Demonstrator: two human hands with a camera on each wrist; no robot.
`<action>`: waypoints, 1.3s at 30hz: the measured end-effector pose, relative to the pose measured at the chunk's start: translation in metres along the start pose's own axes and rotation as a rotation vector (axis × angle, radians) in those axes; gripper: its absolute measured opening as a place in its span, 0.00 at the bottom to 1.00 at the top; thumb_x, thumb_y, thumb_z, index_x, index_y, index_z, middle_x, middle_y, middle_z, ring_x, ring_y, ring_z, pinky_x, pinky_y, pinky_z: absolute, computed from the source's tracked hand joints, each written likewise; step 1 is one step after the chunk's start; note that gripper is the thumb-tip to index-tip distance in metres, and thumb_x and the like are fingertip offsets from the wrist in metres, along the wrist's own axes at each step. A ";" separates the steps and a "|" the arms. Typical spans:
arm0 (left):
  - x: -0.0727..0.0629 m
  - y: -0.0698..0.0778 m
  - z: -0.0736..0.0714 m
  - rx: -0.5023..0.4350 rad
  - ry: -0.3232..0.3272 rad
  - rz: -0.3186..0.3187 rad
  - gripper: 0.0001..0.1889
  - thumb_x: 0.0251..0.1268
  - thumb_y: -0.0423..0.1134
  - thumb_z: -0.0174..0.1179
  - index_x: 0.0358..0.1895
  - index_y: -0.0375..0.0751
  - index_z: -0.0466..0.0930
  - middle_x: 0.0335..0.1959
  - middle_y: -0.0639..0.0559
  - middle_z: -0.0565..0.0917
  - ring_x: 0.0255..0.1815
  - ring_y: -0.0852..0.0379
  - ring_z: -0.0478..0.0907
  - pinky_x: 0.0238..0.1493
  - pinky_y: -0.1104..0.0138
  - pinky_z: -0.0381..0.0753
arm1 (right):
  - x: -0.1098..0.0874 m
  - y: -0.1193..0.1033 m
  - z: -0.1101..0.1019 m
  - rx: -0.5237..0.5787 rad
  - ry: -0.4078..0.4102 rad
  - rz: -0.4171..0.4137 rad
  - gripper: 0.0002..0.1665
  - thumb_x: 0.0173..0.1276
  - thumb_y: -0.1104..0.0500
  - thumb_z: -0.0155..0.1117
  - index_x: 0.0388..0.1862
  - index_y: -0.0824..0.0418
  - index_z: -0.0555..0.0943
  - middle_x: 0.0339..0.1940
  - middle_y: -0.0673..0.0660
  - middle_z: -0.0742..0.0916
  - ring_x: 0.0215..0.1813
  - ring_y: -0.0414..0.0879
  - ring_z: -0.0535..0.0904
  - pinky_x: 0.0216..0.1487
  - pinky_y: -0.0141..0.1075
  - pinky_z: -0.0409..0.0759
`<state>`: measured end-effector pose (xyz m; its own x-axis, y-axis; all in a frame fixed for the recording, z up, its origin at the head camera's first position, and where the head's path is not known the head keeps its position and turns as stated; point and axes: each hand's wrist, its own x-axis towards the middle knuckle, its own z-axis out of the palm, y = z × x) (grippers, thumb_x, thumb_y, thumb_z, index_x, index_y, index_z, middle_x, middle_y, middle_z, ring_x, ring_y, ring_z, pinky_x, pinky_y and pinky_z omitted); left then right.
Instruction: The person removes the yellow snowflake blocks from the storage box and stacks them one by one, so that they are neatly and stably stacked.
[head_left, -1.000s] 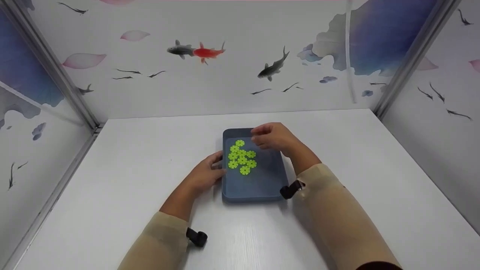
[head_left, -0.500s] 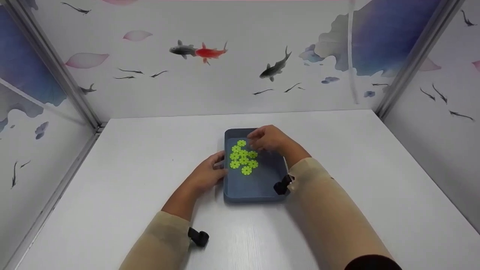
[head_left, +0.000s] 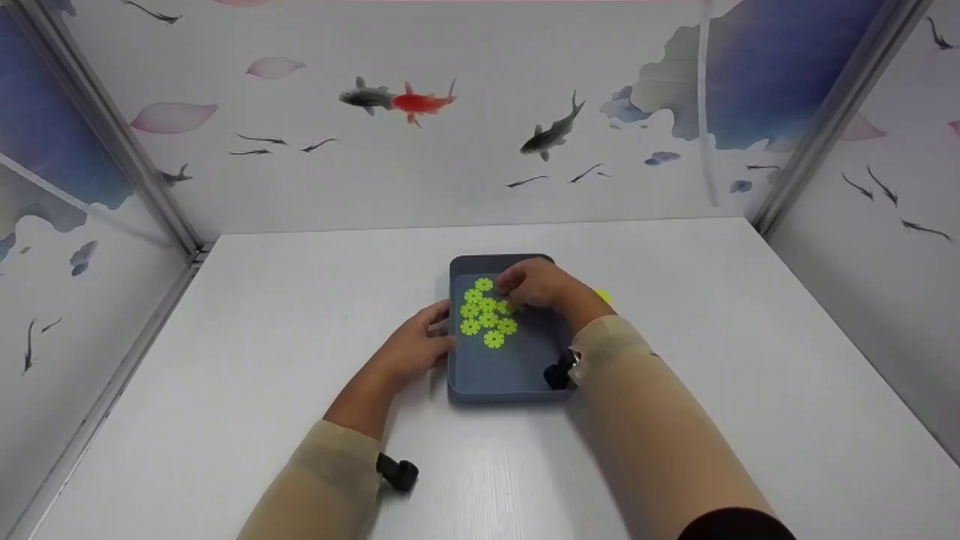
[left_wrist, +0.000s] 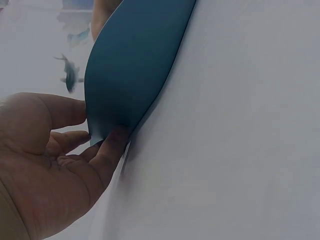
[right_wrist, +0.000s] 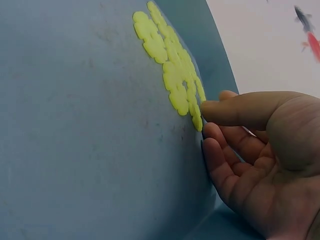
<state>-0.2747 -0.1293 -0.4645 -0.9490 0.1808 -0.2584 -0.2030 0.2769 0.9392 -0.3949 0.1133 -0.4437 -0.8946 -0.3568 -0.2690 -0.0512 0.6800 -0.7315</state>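
A blue-grey tray (head_left: 510, 382) stands on the white table, with a cluster of flat yellow-green flower-shaped discs (head_left: 487, 319) on its floor. My left hand (head_left: 409, 351) rests against the tray's left side, thumb and fingers spread along the outer wall (left_wrist: 135, 65). Over the far right part of the tray, my right hand (head_left: 538, 283) reaches down. Its thumb (right_wrist: 232, 111) and bent fingertips (right_wrist: 214, 145) lie right at the edge of the cluster (right_wrist: 172, 75). In the head view this hand partly covers the cluster's right edge.
The table (head_left: 300, 300) spreads around the tray. A bit of yellow-green (head_left: 602, 296) shows beyond the right wrist, right of the tray. White panels (head_left: 450, 172) with printed fish close off the back and sides, framed by metal posts (head_left: 142, 142).
My right hand has moved left and lower toward the discs. The yellow-green bit past the right wrist has come into sight. My left hand keeps its place on the tray.
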 end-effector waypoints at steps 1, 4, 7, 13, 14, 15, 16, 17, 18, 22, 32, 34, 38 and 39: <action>0.000 0.000 0.000 0.004 0.000 0.001 0.38 0.79 0.36 0.60 0.87 0.52 0.57 0.88 0.50 0.61 0.85 0.45 0.66 0.80 0.51 0.76 | 0.000 0.000 0.000 -0.013 -0.007 0.008 0.30 0.67 0.68 0.73 0.68 0.55 0.86 0.66 0.54 0.89 0.69 0.51 0.83 0.74 0.49 0.82; 0.001 0.000 0.000 0.005 0.002 -0.002 0.38 0.79 0.36 0.60 0.87 0.52 0.57 0.88 0.50 0.61 0.85 0.45 0.66 0.80 0.51 0.76 | -0.001 -0.001 -0.001 -0.036 -0.033 0.028 0.29 0.68 0.68 0.72 0.68 0.53 0.86 0.67 0.52 0.89 0.67 0.50 0.83 0.75 0.49 0.81; 0.000 0.000 0.000 -0.009 -0.003 0.001 0.38 0.80 0.36 0.60 0.87 0.52 0.56 0.88 0.50 0.61 0.85 0.44 0.67 0.79 0.51 0.77 | -0.002 -0.001 -0.002 -0.048 -0.049 0.026 0.29 0.68 0.69 0.72 0.67 0.52 0.87 0.66 0.52 0.89 0.65 0.50 0.83 0.75 0.49 0.82; 0.000 0.001 0.000 -0.016 -0.014 0.011 0.38 0.80 0.36 0.59 0.88 0.50 0.55 0.88 0.49 0.61 0.85 0.45 0.67 0.79 0.51 0.77 | -0.004 -0.003 -0.003 -0.074 -0.044 0.014 0.28 0.68 0.70 0.72 0.65 0.51 0.88 0.63 0.53 0.89 0.61 0.50 0.82 0.72 0.48 0.83; 0.001 0.001 -0.001 -0.014 -0.015 0.012 0.38 0.80 0.35 0.59 0.88 0.50 0.55 0.88 0.49 0.61 0.85 0.45 0.67 0.79 0.51 0.77 | -0.003 -0.003 -0.002 -0.074 -0.042 0.011 0.28 0.68 0.70 0.72 0.65 0.52 0.88 0.63 0.53 0.89 0.61 0.50 0.82 0.71 0.48 0.84; 0.001 0.000 -0.001 -0.016 -0.015 0.013 0.38 0.80 0.35 0.58 0.88 0.50 0.55 0.88 0.49 0.61 0.85 0.44 0.66 0.79 0.50 0.77 | -0.003 -0.002 -0.002 -0.074 -0.040 0.007 0.28 0.67 0.70 0.72 0.65 0.52 0.88 0.63 0.53 0.89 0.61 0.50 0.82 0.71 0.48 0.84; 0.001 0.000 0.000 -0.018 -0.015 0.011 0.38 0.80 0.35 0.58 0.88 0.50 0.55 0.88 0.49 0.61 0.85 0.44 0.66 0.79 0.50 0.76 | -0.003 -0.002 -0.002 -0.075 -0.039 0.003 0.28 0.67 0.70 0.73 0.65 0.52 0.88 0.63 0.54 0.90 0.62 0.50 0.83 0.70 0.48 0.84; 0.001 0.000 0.000 -0.019 -0.014 0.010 0.38 0.80 0.34 0.58 0.88 0.50 0.55 0.88 0.49 0.61 0.85 0.44 0.66 0.80 0.50 0.76 | -0.003 -0.001 -0.001 -0.075 -0.035 -0.001 0.29 0.67 0.70 0.73 0.65 0.52 0.88 0.63 0.54 0.90 0.63 0.50 0.83 0.70 0.48 0.84; 0.002 0.000 0.000 -0.020 -0.013 0.008 0.38 0.80 0.34 0.58 0.88 0.50 0.56 0.88 0.49 0.61 0.86 0.44 0.66 0.80 0.50 0.76 | -0.003 -0.001 -0.001 -0.074 -0.033 -0.003 0.29 0.67 0.70 0.73 0.65 0.53 0.88 0.63 0.54 0.89 0.64 0.51 0.83 0.70 0.48 0.84; 0.003 -0.001 0.000 -0.022 -0.010 0.010 0.38 0.80 0.34 0.59 0.87 0.49 0.56 0.88 0.49 0.61 0.85 0.44 0.66 0.80 0.51 0.76 | -0.004 0.000 0.000 -0.076 -0.027 0.001 0.28 0.67 0.70 0.74 0.64 0.50 0.89 0.64 0.54 0.89 0.66 0.51 0.82 0.73 0.50 0.83; 0.002 0.000 0.000 -0.010 -0.003 0.014 0.38 0.79 0.34 0.60 0.87 0.49 0.56 0.88 0.49 0.62 0.85 0.44 0.67 0.79 0.51 0.77 | -0.003 0.001 -0.001 -0.078 -0.005 0.041 0.25 0.68 0.67 0.73 0.60 0.46 0.91 0.67 0.55 0.87 0.69 0.52 0.81 0.75 0.51 0.81; 0.002 0.000 0.000 -0.008 -0.001 0.013 0.38 0.79 0.34 0.60 0.87 0.49 0.56 0.88 0.49 0.61 0.85 0.44 0.67 0.80 0.51 0.76 | -0.003 0.001 -0.001 -0.064 0.004 0.053 0.24 0.69 0.67 0.71 0.59 0.46 0.91 0.66 0.55 0.88 0.67 0.52 0.82 0.72 0.50 0.82; 0.002 0.001 0.000 0.000 0.001 0.008 0.38 0.79 0.34 0.60 0.87 0.50 0.56 0.88 0.49 0.61 0.85 0.44 0.67 0.80 0.51 0.76 | -0.001 0.002 0.000 -0.019 0.039 0.067 0.21 0.71 0.66 0.67 0.57 0.48 0.93 0.61 0.54 0.90 0.57 0.51 0.82 0.60 0.44 0.82; 0.002 0.001 0.000 0.000 0.001 0.007 0.38 0.79 0.34 0.60 0.87 0.50 0.56 0.88 0.49 0.61 0.85 0.44 0.67 0.80 0.51 0.76 | -0.001 0.002 0.001 -0.009 0.048 0.064 0.20 0.72 0.65 0.66 0.57 0.49 0.93 0.61 0.54 0.90 0.55 0.50 0.82 0.57 0.43 0.82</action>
<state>-0.2768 -0.1291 -0.4643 -0.9506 0.1813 -0.2519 -0.1967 0.2758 0.9409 -0.3942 0.1145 -0.4455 -0.9165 -0.2816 -0.2842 0.0026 0.7062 -0.7080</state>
